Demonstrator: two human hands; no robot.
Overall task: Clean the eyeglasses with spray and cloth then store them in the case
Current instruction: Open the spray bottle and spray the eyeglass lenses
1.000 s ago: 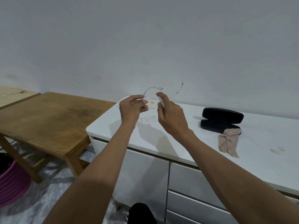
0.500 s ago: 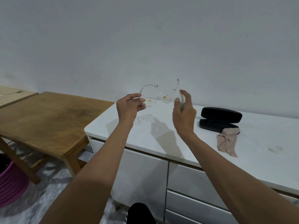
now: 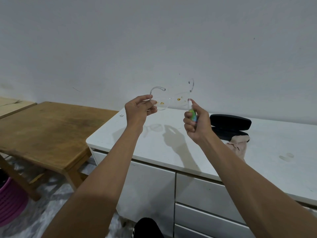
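Note:
Clear-framed eyeglasses (image 3: 171, 100) with small yellow nose-pad marks hang in the air above the white cabinet top (image 3: 171, 145). My left hand (image 3: 139, 109) pinches their left temple. My right hand (image 3: 195, 123) grips a small spray bottle (image 3: 193, 115) with a green and multicoloured label, its index finger on top, the nozzle just below the right lens. A black glasses case (image 3: 230, 125) lies open on the cabinet to the right. A beige cloth (image 3: 237, 146) lies crumpled in front of the case, partly hidden by my right forearm.
A wooden table (image 3: 42, 133) stands to the left of the cabinet. A purple basket (image 3: 10, 200) sits on the floor at the far left. Drawer fronts (image 3: 202, 194) face me below the cabinet top. A plain wall rises behind.
My right hand has let go of the glasses' right side and dropped lower; the spray bottle now shows in it, pointed at the lens. My left hand holds the glasses nearly still.

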